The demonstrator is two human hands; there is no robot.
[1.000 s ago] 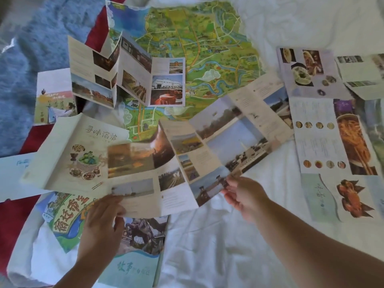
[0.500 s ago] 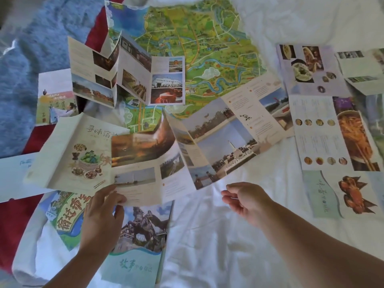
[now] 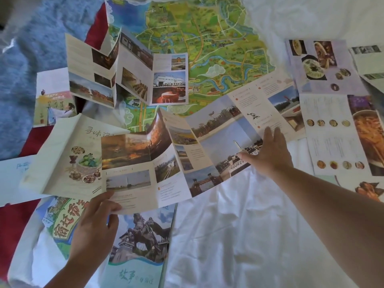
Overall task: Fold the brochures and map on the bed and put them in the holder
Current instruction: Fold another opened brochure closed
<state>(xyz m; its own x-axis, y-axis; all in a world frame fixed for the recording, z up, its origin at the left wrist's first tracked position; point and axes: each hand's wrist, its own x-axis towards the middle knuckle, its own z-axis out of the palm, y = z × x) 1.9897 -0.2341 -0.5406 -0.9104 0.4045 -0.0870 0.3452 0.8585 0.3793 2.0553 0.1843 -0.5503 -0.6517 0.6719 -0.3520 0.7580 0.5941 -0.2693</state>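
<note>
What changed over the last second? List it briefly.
The right hand let go of the lower edge of the long brochure, moved up and to the right, and now lies flat with straight fingers on its right panels. The left hand still pinches its lower left edge. The map and the other brochures stayed put.

Visible body parts: two hands and two forearms.

- Left hand (image 3: 93, 231): bare. The back of the hand, the thumb and the fingers are uncovered.
- Right hand (image 3: 270, 150): bare. The back of the hand, the knuckles and the fingers are uncovered.
- Left forearm (image 3: 68, 273): bare from the wrist to the picture edge.
- Right forearm (image 3: 332, 215): bare from the wrist to the picture edge. It appears broader than the left.
- Nail detail: too blurred to tell.
</note>
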